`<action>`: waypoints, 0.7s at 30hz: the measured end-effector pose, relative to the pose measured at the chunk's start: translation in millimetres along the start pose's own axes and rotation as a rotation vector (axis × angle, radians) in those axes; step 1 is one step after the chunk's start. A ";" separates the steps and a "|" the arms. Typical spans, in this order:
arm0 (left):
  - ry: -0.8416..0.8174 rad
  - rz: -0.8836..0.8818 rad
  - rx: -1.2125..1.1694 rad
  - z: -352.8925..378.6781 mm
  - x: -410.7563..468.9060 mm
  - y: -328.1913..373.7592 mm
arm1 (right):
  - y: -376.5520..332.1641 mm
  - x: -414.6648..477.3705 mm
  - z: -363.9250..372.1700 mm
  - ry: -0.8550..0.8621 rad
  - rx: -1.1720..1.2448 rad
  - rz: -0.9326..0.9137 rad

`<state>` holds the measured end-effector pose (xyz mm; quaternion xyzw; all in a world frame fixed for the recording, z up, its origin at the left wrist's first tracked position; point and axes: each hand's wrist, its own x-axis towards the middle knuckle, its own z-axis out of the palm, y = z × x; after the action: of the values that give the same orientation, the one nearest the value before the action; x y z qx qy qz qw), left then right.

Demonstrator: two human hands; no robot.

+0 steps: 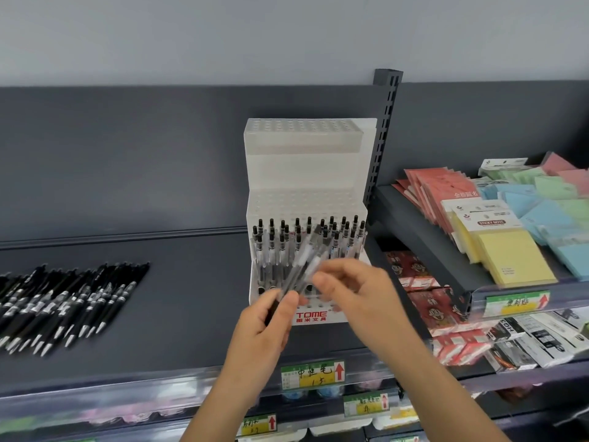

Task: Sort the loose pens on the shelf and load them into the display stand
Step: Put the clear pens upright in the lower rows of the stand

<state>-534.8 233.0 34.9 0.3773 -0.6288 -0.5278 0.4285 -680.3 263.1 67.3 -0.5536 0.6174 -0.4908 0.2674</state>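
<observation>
Slantwise, pens (305, 260), tops up-right.

Red letters "TOME", with Chinese characters beneath, stand on the front lip of the white plastic tiered display stand (302, 173). The white header card (490, 222) on the yellow sticky-note pad (510, 260) reads "STICKY NOTE". The green-and-yellow shelf-edge price tag (310, 375) below the stand carries a handwritten "1.5".

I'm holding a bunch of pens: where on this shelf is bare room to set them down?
Bare shelf lies between the loose pens and the display stand, and behind the pens. Right of the stand it is crowded with sticky notes.
</observation>
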 end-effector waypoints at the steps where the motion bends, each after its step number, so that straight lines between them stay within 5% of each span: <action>1: -0.023 0.012 0.013 2.1 0.1 0.1 | -1.1 -3.5 4.8 -0.041 0.057 -0.008; 12: 0.011 0.049 0.059 5.2 0.4 -7.1 | 0.0 -6.0 -18.0 0.116 0.273 0.056; 17: 0.147 0.070 0.071 -4.7 -0.3 -6.4 | 1.1 11.1 -62.9 0.504 0.003 -0.050; 21: 0.148 -0.021 0.024 -2.5 -1.7 2.3 | 5.6 23.7 -68.3 0.524 -0.190 -0.099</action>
<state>-531.9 234.0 37.1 0.4271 -0.5977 -0.4952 0.4638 -748.1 261.3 93.0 -0.4600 0.6808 -0.5695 0.0215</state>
